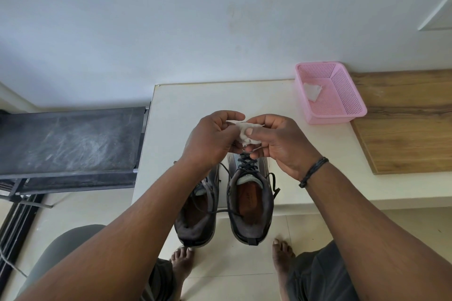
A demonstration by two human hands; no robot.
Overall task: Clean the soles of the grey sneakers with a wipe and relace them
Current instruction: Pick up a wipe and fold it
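A pink perforated basket (342,95) stands at the far right of the white table (186,105), against the pale wall (171,19), with a crumpled white tissue (311,90) lying inside it. Just right of the basket a wooden board (403,124) lies flat on the table. To the left, beside the table's edge, stands a dark scuffed stand (68,139), above the tiled floor (227,264)
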